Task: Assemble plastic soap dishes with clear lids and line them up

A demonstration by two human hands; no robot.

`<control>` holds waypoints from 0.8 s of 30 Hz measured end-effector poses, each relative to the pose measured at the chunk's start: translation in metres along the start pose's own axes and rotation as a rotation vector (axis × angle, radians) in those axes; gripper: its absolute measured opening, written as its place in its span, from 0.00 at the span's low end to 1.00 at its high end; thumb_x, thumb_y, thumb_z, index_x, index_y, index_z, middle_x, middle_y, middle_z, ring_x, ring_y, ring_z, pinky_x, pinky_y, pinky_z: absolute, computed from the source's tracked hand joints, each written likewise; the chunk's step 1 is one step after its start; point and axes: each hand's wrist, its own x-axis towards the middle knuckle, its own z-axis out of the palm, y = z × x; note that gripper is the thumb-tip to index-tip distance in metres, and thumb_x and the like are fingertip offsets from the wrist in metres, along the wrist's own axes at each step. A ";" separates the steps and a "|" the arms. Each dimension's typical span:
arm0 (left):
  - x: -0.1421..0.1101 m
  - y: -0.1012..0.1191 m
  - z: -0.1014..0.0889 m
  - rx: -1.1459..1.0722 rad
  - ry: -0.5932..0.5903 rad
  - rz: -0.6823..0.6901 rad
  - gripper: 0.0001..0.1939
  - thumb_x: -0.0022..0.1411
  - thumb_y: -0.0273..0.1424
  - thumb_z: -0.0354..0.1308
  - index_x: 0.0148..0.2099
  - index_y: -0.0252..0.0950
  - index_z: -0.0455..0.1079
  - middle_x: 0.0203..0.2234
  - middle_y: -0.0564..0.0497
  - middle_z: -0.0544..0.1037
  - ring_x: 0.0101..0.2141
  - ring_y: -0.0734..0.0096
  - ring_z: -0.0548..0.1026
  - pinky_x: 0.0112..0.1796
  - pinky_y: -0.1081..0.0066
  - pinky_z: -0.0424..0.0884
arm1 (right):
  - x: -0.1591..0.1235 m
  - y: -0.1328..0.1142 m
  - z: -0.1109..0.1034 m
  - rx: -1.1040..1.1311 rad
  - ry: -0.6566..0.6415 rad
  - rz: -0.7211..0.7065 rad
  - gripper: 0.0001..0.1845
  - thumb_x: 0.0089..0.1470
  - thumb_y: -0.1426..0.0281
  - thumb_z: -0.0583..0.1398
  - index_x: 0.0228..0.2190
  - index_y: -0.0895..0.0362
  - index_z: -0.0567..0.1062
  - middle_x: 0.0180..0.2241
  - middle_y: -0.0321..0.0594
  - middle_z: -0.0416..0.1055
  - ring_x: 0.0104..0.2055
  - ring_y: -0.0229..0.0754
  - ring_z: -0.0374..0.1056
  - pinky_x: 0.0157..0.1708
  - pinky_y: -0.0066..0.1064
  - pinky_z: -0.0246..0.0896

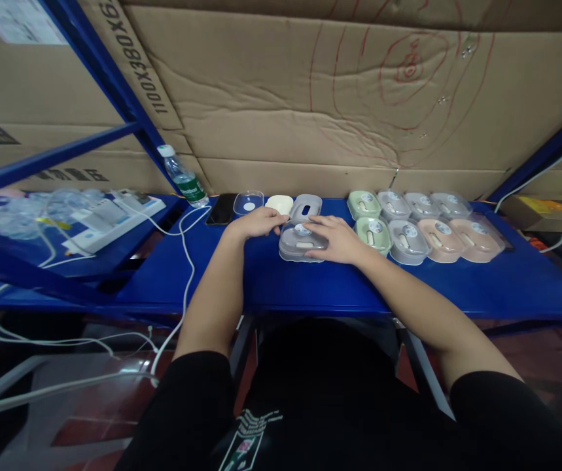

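Grey lidded box [288,244]: hard, smooth plastic with rounded corners; a transparent lid shines over the grey body, and a round label [302,229] and a pale bar [305,244] show there. It stands on the surface [265,284], between the fingers of both hands.
Left hand [260,223]: fingers bent, tips near the far left corner of the box; I cannot tell whether they pinch something.
Right hand [340,239]: thumb and fingers are apart, spread on the right part of the lid and touching it.
Beyond the fingers: a grey panel [311,201] with an oval hole, a cream rounded piece [279,203] and a clear cover [250,205], in a row from right to left.
Left of the left fingers: a flat black phone [222,209], then a clear bottle [186,180] with green label.
Right of the right fingers: two rows of similar green, grey and peach boxes [409,239], so little room is there.
Blue edge: straight, on the body side of the fingers; a bare smooth strip lies between it and the box.
Cardboard wall [256,91]: matt and wrinkled, behind everything.
Long axis: the box seems longer from left to right, roughly along the near edge; the bar points the same way.
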 end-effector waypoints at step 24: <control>0.004 -0.010 0.000 0.059 -0.091 0.128 0.22 0.55 0.53 0.70 0.29 0.38 0.80 0.23 0.50 0.78 0.26 0.69 0.70 0.28 0.70 0.64 | 0.000 -0.003 -0.001 0.070 -0.058 -0.008 0.40 0.61 0.51 0.70 0.69 0.51 0.73 0.72 0.51 0.66 0.71 0.64 0.66 0.69 0.58 0.63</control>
